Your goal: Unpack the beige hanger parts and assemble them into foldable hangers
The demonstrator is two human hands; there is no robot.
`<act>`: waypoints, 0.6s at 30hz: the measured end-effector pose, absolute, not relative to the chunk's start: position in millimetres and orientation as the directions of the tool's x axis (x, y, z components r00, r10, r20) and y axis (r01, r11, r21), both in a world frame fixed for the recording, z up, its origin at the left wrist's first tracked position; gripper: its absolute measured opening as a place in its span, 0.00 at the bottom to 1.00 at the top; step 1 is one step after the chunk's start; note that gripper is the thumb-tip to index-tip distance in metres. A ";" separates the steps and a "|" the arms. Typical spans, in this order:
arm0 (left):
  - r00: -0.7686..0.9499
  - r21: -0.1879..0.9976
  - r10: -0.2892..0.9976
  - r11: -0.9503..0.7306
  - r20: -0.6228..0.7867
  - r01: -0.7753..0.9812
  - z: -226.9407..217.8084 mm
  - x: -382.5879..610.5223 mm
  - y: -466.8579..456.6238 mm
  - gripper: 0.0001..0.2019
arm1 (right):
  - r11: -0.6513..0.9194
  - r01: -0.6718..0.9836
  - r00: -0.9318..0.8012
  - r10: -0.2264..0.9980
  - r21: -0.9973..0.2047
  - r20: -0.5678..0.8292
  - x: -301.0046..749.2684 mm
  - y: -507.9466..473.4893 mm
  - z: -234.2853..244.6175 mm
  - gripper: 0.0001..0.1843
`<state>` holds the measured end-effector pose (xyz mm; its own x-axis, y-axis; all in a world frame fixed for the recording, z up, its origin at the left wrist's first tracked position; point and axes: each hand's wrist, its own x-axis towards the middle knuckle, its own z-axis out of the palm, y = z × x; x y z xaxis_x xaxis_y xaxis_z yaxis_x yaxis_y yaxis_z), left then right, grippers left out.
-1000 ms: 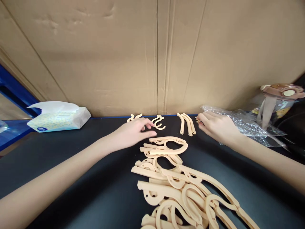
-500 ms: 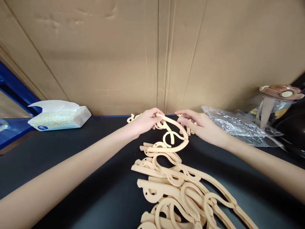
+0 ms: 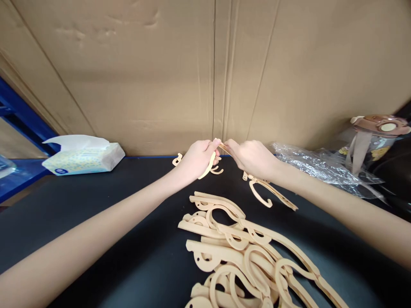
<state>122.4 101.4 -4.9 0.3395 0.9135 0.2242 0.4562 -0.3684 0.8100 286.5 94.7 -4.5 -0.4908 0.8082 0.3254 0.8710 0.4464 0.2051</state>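
Note:
Both my hands are raised over the far middle of the black table (image 3: pixel 96 239) and grip one cream plastic frame of hook-shaped parts (image 3: pixel 269 194). My left hand (image 3: pixel 197 158) is closed on its curved left end. My right hand (image 3: pixel 252 157) is closed on the other end, and the rest of the frame with a hook hangs below my right wrist. The two hands almost touch at the fingertips. A pile of several similar cream frames (image 3: pixel 244 252) lies on the table in front of me. Small loose cream hooks (image 3: pixel 177 159) lie by the far edge, partly hidden behind my left hand.
A tall cardboard wall (image 3: pixel 160 77) stands along the table's far edge. A tissue pack (image 3: pixel 83 156) lies at the far left beside a blue rack (image 3: pixel 19 115). Crumpled clear plastic bags (image 3: pixel 321 167) and a brown-lidded bottle (image 3: pixel 372 137) sit at the far right.
My hands left the small pieces at the far edge, took the top frame off the pile and lifted it. They have come together and the frame now looks bent or parted between them.

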 end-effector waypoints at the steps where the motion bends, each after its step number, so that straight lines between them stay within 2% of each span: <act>1: 0.338 0.734 0.894 -0.438 0.295 0.519 -6.8 119.8 101.3 0.19 | 0.466 0.881 -0.465 0.828 0.078 0.313 288.4 98.6 -4.2 0.11; 3: 0.336 0.584 0.859 -0.510 0.388 0.631 -10.4 108.7 105.7 0.19 | 0.474 0.846 -0.397 0.865 -0.243 0.307 297.0 107.5 -3.0 0.12; 4: 0.325 0.537 0.861 -0.500 0.391 0.679 -12.2 100.5 110.4 0.19 | 0.439 0.808 -0.315 0.885 -0.393 0.342 302.9 111.8 -2.2 0.13; 6: 0.292 0.504 0.905 -0.417 0.309 0.757 -16.0 81.1 123.6 0.21 | 0.350 0.668 -0.122 0.922 -0.656 0.367 315.2 117.9 -0.1 0.13; 8: 0.249 0.483 0.935 -0.345 0.253 0.805 -20.4 63.3 137.7 0.18 | 0.288 0.473 0.031 0.939 -0.833 0.342 324.9 119.3 3.2 0.10; 10: 0.192 0.478 0.944 -0.303 0.267 0.825 -24.5 53.5 146.3 0.16 | 0.303 0.270 0.120 0.931 -0.914 0.344 329.6 116.5 7.9 0.07; 12: 0.153 0.476 0.930 -0.306 0.333 0.825 -26.3 55.2 145.5 0.21 | 0.372 0.107 0.175 0.906 -0.922 0.386 329.3 111.5 12.7 0.05; 14: 0.195 0.541 0.924 -0.353 0.328 0.764 -24.2 66.6 136.2 0.25 | 0.436 0.035 0.215 0.876 -0.899 0.433 325.4 106.4 15.1 0.04; 15: 0.255 0.614 0.927 -0.373 0.274 0.696 -21.8 74.2 129.7 0.29 | 0.454 0.045 0.226 0.863 -0.890 0.452 322.9 104.2 14.6 0.03; 16: 0.340 0.786 0.928 -0.323 0.153 0.527 -18.8 82.1 123.0 0.33 | 0.467 0.080 0.227 0.852 -0.881 0.472 320.5 102.2 13.1 0.02; 17: 0.451 0.910 0.892 -0.215 0.035 0.354 -15.8 89.4 116.7 0.33 | 0.480 0.132 0.217 0.840 -0.868 0.497 318.5 100.3 10.4 0.02; 18: 0.477 0.972 0.879 -0.116 0.004 0.207 -12.9 95.6 111.4 0.28 | 0.493 0.191 0.199 0.827 -0.849 0.525 317.0 98.4 7.0 0.04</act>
<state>95.6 111.4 -12.9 0.4773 0.8788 0.0035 0.2066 -0.1161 0.9715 317.0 98.4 7.0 0.1987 0.8275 0.5251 0.1906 0.4930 -0.8489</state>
